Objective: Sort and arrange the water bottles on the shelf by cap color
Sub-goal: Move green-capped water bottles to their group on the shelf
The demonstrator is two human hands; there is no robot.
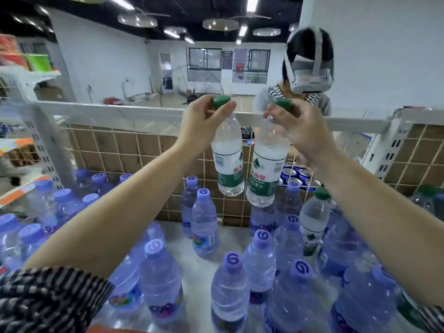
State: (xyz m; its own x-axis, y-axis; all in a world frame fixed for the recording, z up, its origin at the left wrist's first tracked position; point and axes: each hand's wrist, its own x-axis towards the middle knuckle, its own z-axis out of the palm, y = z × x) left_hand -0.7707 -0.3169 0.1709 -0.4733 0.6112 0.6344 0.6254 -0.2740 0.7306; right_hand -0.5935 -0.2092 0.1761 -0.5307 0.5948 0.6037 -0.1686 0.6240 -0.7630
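- Head view: the left hand [204, 116] has its grip pinched round the neck of the first green bottle [228, 159], just under its green cap. It holds the bottle up in the air.
- The right hand [300, 126] has its grip round the top of the second green bottle [266, 164] in the same way.
- The two bottles hang side by side, very close. They are high over the shelf [225, 241] and in front of the wire back [134, 150].
- Down on the shelf stand lots of purple bottles [204, 227], on the left, in the middle and near.
- A third green bottle [313, 219] stands on the right, with purple ones all around it.
- I think the job is only part way done. Two green ones are picked out but not put down yet. The greens still need a spot of their own, and the third one is still mixed in.
- Hard to see: at the far right there is a green top [426, 191], but it is too blurry to be sure.
- The two arms hide parts of the shelf, and the bottles at the left edge are blurry.
- Behind the wire back sit some blue cans [295, 175], partly hidden.
- A person with a headset [310, 68] stands behind the shelf.
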